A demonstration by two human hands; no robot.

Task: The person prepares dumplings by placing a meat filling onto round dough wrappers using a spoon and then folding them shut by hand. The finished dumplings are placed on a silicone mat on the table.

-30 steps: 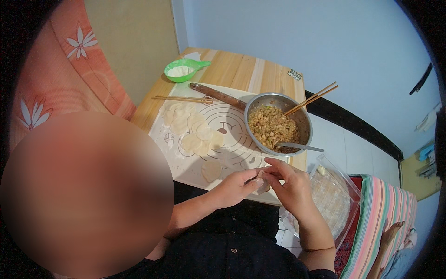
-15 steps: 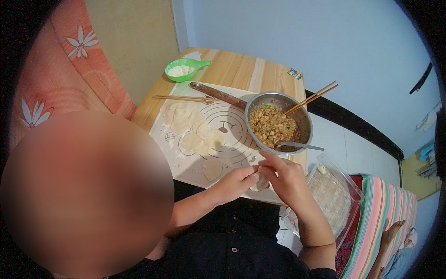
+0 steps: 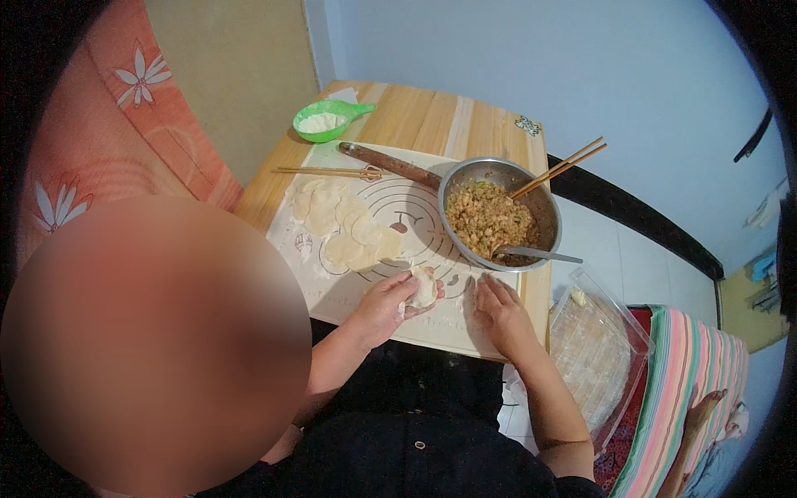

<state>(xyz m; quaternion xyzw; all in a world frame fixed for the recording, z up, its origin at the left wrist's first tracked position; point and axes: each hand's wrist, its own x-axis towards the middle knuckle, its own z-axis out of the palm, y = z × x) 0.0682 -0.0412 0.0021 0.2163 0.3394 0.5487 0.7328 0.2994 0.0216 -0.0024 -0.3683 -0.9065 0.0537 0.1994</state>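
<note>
My left hand (image 3: 380, 309) is closed around a pale, half-moon dumpling (image 3: 424, 288), held in the fingers above the near part of the mat. At that hand's lower edge a small white bit of dough shows; I cannot tell whether it is a separate piece. My right hand (image 3: 503, 314) reaches down to the mat's right side, its fingers stretched out and nothing seen in them. Left of centre, several round dumpling wrappers (image 3: 342, 224) overlap on the white printed mat (image 3: 427, 332). Beyond my right hand stands a metal bowl (image 3: 554, 217) of minced filling (image 3: 490, 217).
Chopsticks (image 3: 564, 170) and a spoon (image 3: 544, 255) rest in the bowl. A rolling pin (image 3: 390, 164), more chopsticks (image 3: 324, 173) and a green scoop of flour (image 3: 322, 122) lie farther back. A clear plastic tray (image 3: 594, 340) stands right of the table (image 3: 465, 124). Another person's leg (image 3: 696, 427) shows.
My hands have come apart: the left moved left with the dumpling, the right dropped onto the mat's right side. The single wrapper near the front edge no longer shows where my left hand is.
</note>
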